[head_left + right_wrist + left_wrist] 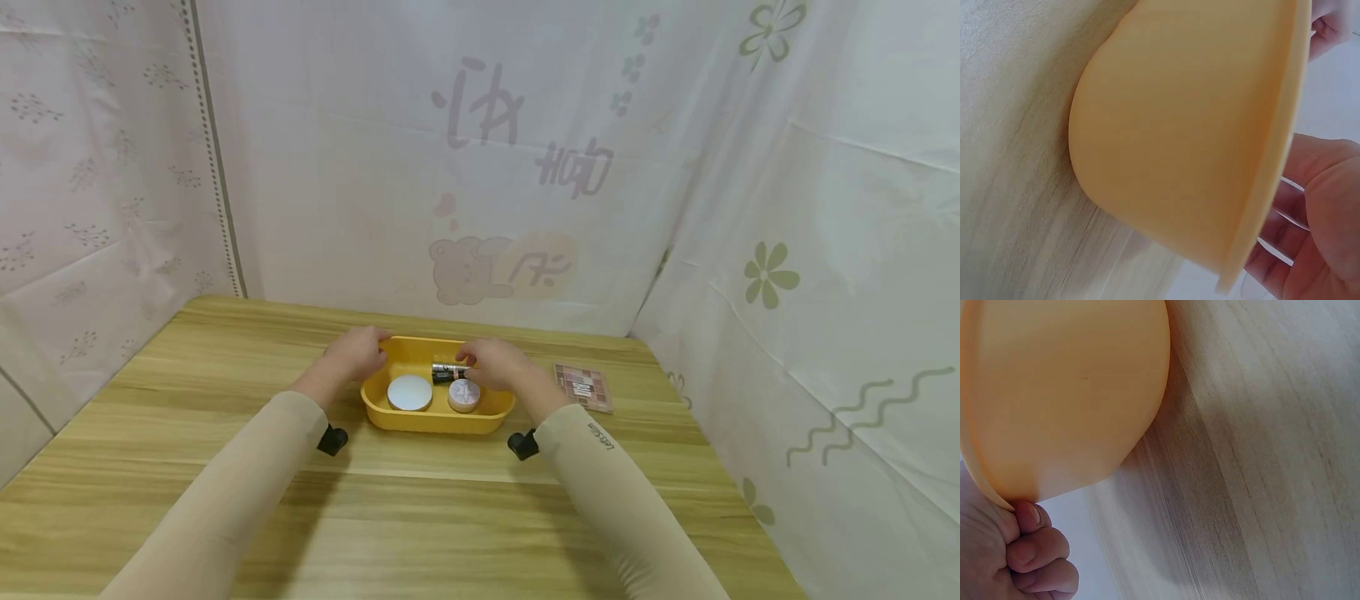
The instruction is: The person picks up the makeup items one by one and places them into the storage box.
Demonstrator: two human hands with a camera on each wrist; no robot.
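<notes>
My left hand (358, 352) grips the left end of a yellow plastic basket (435, 423); in the left wrist view its curled fingers (1038, 550) are at the rim. From the right side, my right hand (495, 363) reaches over the rim, its fingertips beside the dark and silver cosmetic tubes (447, 372); I cannot tell if it holds one. Light gaps show between its fingers (1285, 206) in the right wrist view, with the tips hidden behind the basket wall. Inside the basket lie a white round compact (410, 392) and a small round jar with a patterned lid (464, 395).
An eyeshadow palette (583, 387) lies on the wooden table (420, 517) to the right of the basket. Patterned white curtains (360, 167) hang behind the table and along both sides. Black wrist mounts (332, 439) hang below the forearms.
</notes>
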